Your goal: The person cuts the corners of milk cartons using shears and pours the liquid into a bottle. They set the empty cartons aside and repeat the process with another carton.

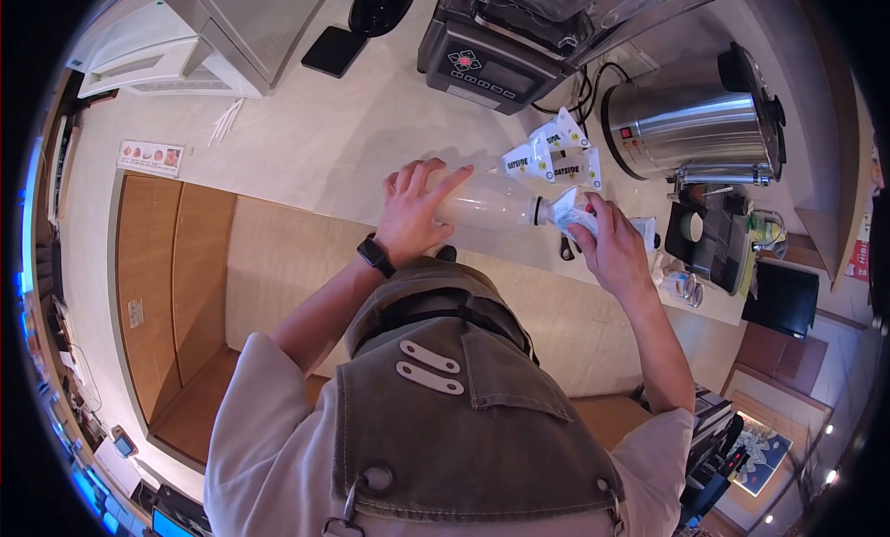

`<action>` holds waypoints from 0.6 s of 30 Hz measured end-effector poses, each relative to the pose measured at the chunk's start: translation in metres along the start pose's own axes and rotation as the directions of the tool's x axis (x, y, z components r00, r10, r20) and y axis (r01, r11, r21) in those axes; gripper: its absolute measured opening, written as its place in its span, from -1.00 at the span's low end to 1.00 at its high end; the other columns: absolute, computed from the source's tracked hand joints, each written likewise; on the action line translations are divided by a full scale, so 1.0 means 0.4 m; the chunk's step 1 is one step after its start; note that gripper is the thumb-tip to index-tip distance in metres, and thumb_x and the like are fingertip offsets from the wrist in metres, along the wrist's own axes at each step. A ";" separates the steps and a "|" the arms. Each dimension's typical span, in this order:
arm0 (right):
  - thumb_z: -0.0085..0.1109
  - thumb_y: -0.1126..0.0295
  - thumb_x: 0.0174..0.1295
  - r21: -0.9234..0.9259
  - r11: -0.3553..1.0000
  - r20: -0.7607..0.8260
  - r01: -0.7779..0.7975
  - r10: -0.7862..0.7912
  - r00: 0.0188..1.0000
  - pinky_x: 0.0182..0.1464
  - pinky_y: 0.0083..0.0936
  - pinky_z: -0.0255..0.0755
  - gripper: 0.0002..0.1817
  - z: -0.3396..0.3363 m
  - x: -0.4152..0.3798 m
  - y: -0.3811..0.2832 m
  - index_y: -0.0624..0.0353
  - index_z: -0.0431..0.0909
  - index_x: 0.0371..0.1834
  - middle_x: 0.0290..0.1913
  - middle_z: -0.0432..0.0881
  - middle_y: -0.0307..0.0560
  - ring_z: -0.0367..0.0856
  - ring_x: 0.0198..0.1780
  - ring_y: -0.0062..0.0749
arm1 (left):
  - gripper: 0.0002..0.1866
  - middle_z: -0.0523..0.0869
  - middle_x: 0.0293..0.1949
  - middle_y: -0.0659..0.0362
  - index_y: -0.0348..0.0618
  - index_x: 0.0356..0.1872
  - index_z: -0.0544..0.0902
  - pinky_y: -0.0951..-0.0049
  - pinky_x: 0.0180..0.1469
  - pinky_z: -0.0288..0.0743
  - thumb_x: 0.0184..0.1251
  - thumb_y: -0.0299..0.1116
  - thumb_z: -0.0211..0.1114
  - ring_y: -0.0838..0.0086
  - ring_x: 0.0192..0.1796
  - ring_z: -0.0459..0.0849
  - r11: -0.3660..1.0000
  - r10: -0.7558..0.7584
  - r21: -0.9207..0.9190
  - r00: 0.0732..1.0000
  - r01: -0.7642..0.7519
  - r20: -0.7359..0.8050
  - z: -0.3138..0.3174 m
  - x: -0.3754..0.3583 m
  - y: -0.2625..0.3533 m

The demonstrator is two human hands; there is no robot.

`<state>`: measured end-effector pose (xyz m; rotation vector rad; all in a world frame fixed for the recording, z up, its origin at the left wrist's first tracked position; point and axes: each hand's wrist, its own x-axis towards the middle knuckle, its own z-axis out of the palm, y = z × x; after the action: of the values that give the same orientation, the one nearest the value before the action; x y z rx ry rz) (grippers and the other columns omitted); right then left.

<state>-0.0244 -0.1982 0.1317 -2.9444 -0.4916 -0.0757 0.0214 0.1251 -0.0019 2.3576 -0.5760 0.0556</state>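
Note:
My left hand (415,210), with a dark watch at the wrist, curves round the base end of a translucent plastic bottle (487,203). The bottle stretches from left to right in this view, and its neck has a black ring. In my right hand (612,245) is a small white carton (567,210) with bluish print, its end right at the bottle's mouth. My fingers hide part of the carton. Just behind the bottle stand several white OATSIDE cartons (528,161). A black-handled tool (566,249) lies close below my right hand.
A blender base (487,64) with buttons stands at the back, a steel urn (691,129) at the right. Beyond my right hand are a dark tray (709,236) and glasses (683,287). Left are a black pad (334,52), straws (225,121) and a picture label (151,158).

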 end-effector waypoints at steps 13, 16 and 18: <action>0.40 0.13 0.50 -0.030 0.999 -0.024 0.016 -0.016 1.000 -0.15 -0.13 0.70 -0.45 0.006 -0.004 0.000 0.21 0.44 0.36 -0.07 0.72 0.04 0.78 -0.12 0.04 | 0.05 0.52 0.43 0.12 0.37 0.61 0.52 -0.10 0.54 0.24 -0.12 -0.38 0.58 0.05 0.52 0.41 1.000 0.002 -0.007 1.000 -0.002 -0.016 0.000 -0.002 0.003; 0.40 0.13 0.50 -0.023 0.999 -0.024 0.023 -0.023 0.999 -0.15 -0.13 0.70 -0.45 0.001 -0.002 -0.002 0.21 0.44 0.35 -0.06 0.72 0.04 0.78 -0.12 0.04 | 0.05 0.52 0.42 0.12 0.37 0.61 0.52 -0.10 0.54 0.24 -0.12 -0.38 0.58 0.05 0.52 0.41 1.000 0.004 -0.009 1.000 -0.004 -0.019 0.001 -0.003 0.003; 0.41 0.13 0.50 -0.023 1.000 -0.020 0.021 -0.022 1.000 -0.15 -0.13 0.70 -0.45 0.001 -0.002 -0.003 0.21 0.44 0.35 -0.06 0.73 0.04 0.78 -0.12 0.04 | 0.05 0.52 0.42 0.12 0.37 0.61 0.52 -0.10 0.54 0.24 -0.12 -0.38 0.58 0.04 0.52 0.41 1.000 0.007 -0.010 1.000 -0.007 -0.020 0.002 -0.003 0.001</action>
<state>-0.0255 -0.1974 0.1316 -2.9579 -0.5231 -0.1139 0.0200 0.1247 -0.0026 2.3430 -0.5730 0.0794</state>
